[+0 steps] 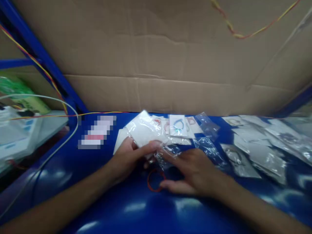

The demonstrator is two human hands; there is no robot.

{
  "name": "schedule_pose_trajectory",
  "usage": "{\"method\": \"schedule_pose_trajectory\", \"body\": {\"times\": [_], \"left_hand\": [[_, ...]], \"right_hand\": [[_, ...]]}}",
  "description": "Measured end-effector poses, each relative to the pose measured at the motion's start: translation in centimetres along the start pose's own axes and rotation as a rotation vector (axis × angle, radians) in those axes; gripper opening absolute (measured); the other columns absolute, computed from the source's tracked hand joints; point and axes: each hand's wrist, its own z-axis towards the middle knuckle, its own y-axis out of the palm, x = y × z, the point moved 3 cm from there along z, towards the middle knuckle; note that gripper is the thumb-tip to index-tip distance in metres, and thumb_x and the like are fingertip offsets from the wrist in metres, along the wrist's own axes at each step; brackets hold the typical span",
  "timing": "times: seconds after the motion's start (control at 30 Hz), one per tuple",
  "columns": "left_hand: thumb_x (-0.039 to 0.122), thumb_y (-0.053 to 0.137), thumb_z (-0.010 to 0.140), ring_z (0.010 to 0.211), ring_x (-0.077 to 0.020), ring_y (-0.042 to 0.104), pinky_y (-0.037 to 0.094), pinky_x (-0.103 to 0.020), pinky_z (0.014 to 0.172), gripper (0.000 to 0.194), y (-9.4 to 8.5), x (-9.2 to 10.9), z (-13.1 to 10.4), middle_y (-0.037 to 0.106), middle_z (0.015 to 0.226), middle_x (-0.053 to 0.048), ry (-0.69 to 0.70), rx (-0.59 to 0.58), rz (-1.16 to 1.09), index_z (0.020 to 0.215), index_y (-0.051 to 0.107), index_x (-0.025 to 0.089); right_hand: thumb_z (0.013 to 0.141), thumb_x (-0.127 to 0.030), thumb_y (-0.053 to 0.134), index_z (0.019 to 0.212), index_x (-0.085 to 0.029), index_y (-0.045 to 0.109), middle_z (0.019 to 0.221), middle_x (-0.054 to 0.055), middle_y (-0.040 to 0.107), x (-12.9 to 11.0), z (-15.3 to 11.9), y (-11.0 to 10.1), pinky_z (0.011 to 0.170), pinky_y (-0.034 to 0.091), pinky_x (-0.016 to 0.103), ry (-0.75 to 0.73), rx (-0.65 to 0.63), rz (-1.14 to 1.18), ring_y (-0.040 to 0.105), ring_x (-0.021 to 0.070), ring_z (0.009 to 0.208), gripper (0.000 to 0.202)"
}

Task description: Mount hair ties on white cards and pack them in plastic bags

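My left hand (133, 151) is closed on a clear plastic bag (146, 126) with a white card inside, its thumb pressed on the near end. My right hand (195, 169) has its index finger stretched against the bag's loose clear end, with the thumb held well apart. At that thumb's tip is a thin red cord loop (148, 182); whether it lies on the table or hangs from the hand, I cannot tell. White cards (119, 138) lie beneath the held bag. Just beyond it sits a bagged card with a blue loop (177, 126).
Clear empty bags (209, 149) lie on the blue table (146, 214) right of centre. Several bagged cards (260, 152) are piled at the right. A tall cardboard panel (158, 58) closes the back. On the left are a pale cable (58, 146) and a white device (17, 133).
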Motion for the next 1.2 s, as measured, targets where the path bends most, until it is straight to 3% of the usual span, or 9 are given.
{"method": "schedule_pose_trajectory", "body": {"times": [0.3, 0.43, 0.57, 0.8, 0.97, 1.2], "left_hand": [[0.038, 0.083, 0.079, 0.049, -0.0108, 0.056, 0.046, -0.018, 0.045, 0.027, 0.7, -0.3, -0.3, 0.066, 0.060, -0.001, -0.056, -0.057, 0.185, 0.080, 0.069, 0.014], [0.045, 0.073, 0.088, 0.050, -0.0119, 0.060, 0.048, -0.019, 0.047, 0.031, 1.2, -0.7, -0.4, 0.070, 0.065, -0.004, -0.132, -0.107, 0.084, 0.085, 0.069, 0.014], [0.052, 0.057, 0.096, 0.054, -0.0180, 0.066, 0.052, -0.023, 0.044, 0.042, 1.3, -0.9, -0.3, 0.071, 0.067, -0.009, -0.172, -0.073, -0.121, 0.092, 0.070, 0.012], [0.044, 0.058, 0.097, 0.050, -0.0177, 0.065, 0.052, -0.023, 0.041, 0.039, 0.9, -0.3, 0.0, 0.070, 0.066, -0.009, -0.163, -0.016, -0.189, 0.082, 0.071, 0.010], [0.042, 0.063, 0.095, 0.050, -0.0158, 0.063, 0.053, -0.022, 0.040, 0.034, 0.1, 0.0, 0.4, 0.069, 0.067, -0.006, -0.079, 0.077, -0.217, 0.082, 0.072, 0.012], [0.046, 0.063, 0.095, 0.055, -0.0198, 0.070, 0.054, -0.023, 0.044, 0.035, 0.9, -0.8, -0.1, 0.073, 0.067, -0.008, -0.144, -0.034, -0.112, 0.088, 0.071, 0.012]], "right_hand": [[0.087, -0.065, 0.066, 0.161, -0.023, 0.028, 0.107, 0.007, 0.080, -0.4, 0.1, 1.1, 0.060, 0.050, 0.030, 0.176, -0.029, 0.118, 0.075, 0.0230, 0.068, 0.093], [0.091, -0.058, 0.065, 0.161, -0.019, 0.026, 0.091, 0.004, 0.081, -0.3, 0.1, 1.1, 0.056, 0.047, 0.029, 0.133, 0.013, 0.127, 0.073, 0.0210, 0.062, 0.090], [0.093, -0.057, 0.062, 0.158, -0.015, 0.034, 0.078, 0.003, 0.079, -0.2, 0.0, 0.8, 0.049, 0.041, 0.028, 0.044, 0.096, 0.092, 0.068, 0.0191, 0.053, 0.083], [0.092, -0.054, 0.064, 0.153, -0.020, 0.041, 0.074, 0.000, 0.077, -0.3, -0.1, 0.5, 0.050, 0.042, 0.029, -0.028, 0.175, 0.057, 0.068, 0.0190, 0.055, 0.074], [0.093, -0.047, 0.062, 0.141, -0.014, 0.056, 0.060, -0.001, 0.068, -0.5, -0.2, 0.0, 0.046, 0.039, 0.030, -0.087, 0.281, -0.062, 0.061, 0.0178, 0.045, 0.058], [0.089, -0.058, 0.065, 0.151, -0.018, 0.047, 0.078, 0.003, 0.079, 0.0, 0.2, 0.4, 0.049, 0.041, 0.029, 0.076, 0.043, 0.050, 0.069, 0.0202, 0.053, 0.076]]}}
